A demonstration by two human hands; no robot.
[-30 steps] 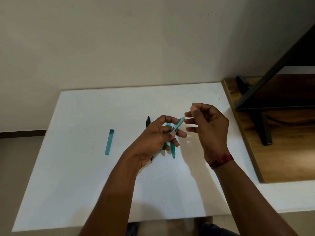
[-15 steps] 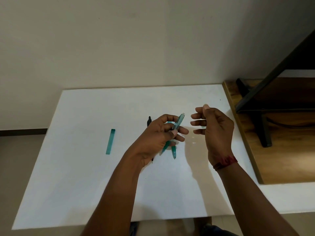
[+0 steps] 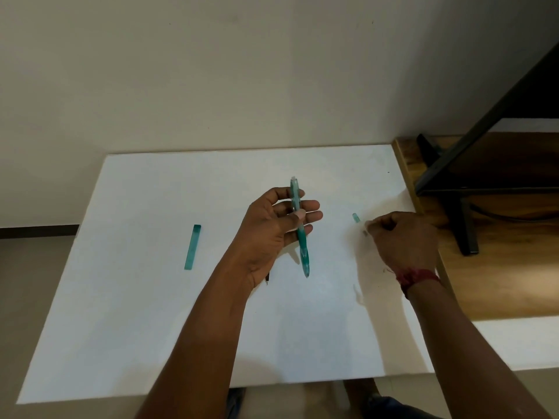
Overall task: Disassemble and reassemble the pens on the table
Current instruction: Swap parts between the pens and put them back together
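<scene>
Readable text, labels, brands, numbers, signs: none that I can make out from my feed.

- Translucent teal plastic pen (image 3: 299, 228), held in the left hand (image 3: 272, 234): any print on the barrel is too small for me to tell.
- Flat teal plastic strip (image 3: 192, 247), lying on the white table (image 3: 145, 313): too blurred for me to read any marking.

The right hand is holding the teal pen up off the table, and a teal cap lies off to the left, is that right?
Not quite. The head view shows the left hand holding the teal pen; the right hand is low over the table. The teal cap does lie off to the left.
</scene>
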